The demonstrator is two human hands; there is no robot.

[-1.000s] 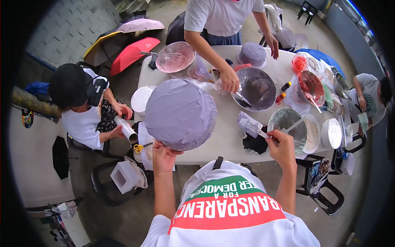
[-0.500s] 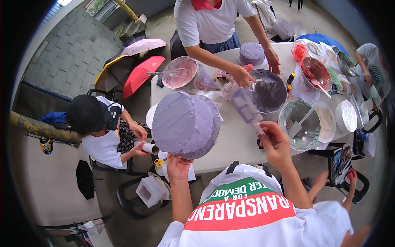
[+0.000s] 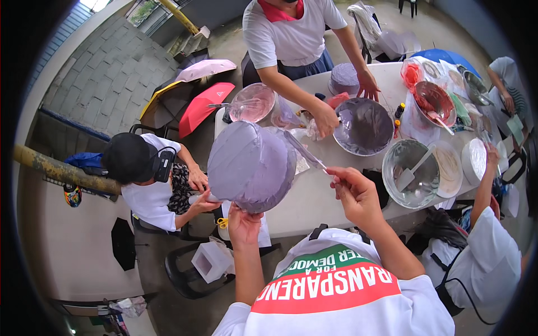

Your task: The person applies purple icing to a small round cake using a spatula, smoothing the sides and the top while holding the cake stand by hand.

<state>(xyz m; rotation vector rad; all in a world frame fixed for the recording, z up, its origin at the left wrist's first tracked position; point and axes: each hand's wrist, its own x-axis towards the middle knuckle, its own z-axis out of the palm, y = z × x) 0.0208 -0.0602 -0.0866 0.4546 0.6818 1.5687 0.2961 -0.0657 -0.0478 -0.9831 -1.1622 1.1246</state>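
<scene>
My left hand grips a round lavender-coated cake shape from below, holding it up over the near edge of the table. My right hand pinches the pale handle of a spatula, whose lavender-smeared blade rests against the right side of the cake. Right of them are a bowl of dark lavender paste and a greyish bowl with a white scraper inside. A pale pink bowl with a whisk is partly behind the cake.
A co-worker leans over the table from the far side. Another sits left; others are at the right, one close beside me. Umbrellas, a small lavender cake and a chair surround the work.
My right hand has lifted the spatula leftward and up onto the cake, which is tilted differently. A co-worker has come in at the lower right, reaching toward the table.
</scene>
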